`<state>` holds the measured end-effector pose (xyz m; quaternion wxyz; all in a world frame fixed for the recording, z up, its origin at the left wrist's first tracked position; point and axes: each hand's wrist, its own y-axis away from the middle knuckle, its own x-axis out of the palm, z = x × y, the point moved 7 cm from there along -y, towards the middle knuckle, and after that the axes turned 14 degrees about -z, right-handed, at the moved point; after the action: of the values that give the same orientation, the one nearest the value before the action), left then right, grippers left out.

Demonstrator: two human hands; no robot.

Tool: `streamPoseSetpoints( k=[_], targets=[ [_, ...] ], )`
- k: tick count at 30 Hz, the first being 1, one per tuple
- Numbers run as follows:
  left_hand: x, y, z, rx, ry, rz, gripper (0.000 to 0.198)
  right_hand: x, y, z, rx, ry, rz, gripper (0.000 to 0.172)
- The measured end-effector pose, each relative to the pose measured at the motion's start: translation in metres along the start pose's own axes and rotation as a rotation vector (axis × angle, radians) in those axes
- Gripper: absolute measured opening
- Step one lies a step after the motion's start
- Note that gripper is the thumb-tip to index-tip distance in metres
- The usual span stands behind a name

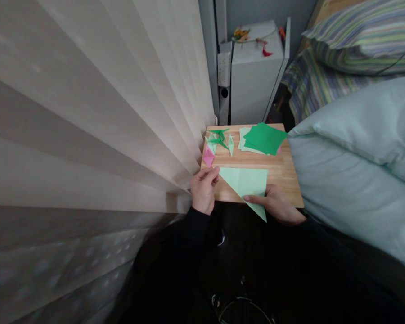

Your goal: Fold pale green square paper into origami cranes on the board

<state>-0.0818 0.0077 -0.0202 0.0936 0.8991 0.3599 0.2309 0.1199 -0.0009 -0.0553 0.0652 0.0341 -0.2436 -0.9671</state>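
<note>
A light green sheet of origami paper (248, 182), folded into a triangle, lies over the front part of the small wooden table (283, 173), one corner hanging past the edge. My left hand (204, 189) is closed, pinching the paper's left corner between thumb and fingers. On the right, my right hand (276, 202) grips the paper near its slanted edge, thumb on top and fingers hidden beneath. Behind the paper stand folded paper pieces: dark green cranes (219, 137), a pale green one (231, 145) and a pink one (208, 155).
A stack of dark green paper (265, 138) lies over lighter sheets at the table's back right. Pleated curtains (138, 90) border the left side. Pale blue bedding (351, 148) touches the right. A white cabinet (253, 85) stands behind.
</note>
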Motion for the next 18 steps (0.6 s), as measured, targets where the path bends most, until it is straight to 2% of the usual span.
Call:
streamPoseSetpoints(
  k=[6, 9, 11, 14, 18],
  targets=[
    [-0.008, -0.014, -0.012, 0.006, 0.070, -0.041, 0.027, -0.003, -0.002, -0.004, 0.019, 0.021, -0.021, 0.038],
    [-0.009, -0.013, -0.009, -0.038, 0.057, -0.041, 0.033, -0.002, -0.001, 0.000, -0.003, -0.028, -0.034, 0.039],
    [-0.002, -0.003, 0.003, -0.099, -0.038, 0.047, 0.042, 0.000, -0.001, 0.003, -0.020, -0.098, -0.049, 0.043],
    [0.014, 0.020, 0.026, -0.163, -0.243, 0.286, 0.051, 0.000, -0.002, 0.004, -0.037, -0.135, -0.068, 0.045],
    [0.013, 0.027, 0.034, -0.107, -0.350, 0.286, 0.043, -0.003, -0.004, 0.010, -0.125, -0.125, -0.079, 0.040]
  ],
)
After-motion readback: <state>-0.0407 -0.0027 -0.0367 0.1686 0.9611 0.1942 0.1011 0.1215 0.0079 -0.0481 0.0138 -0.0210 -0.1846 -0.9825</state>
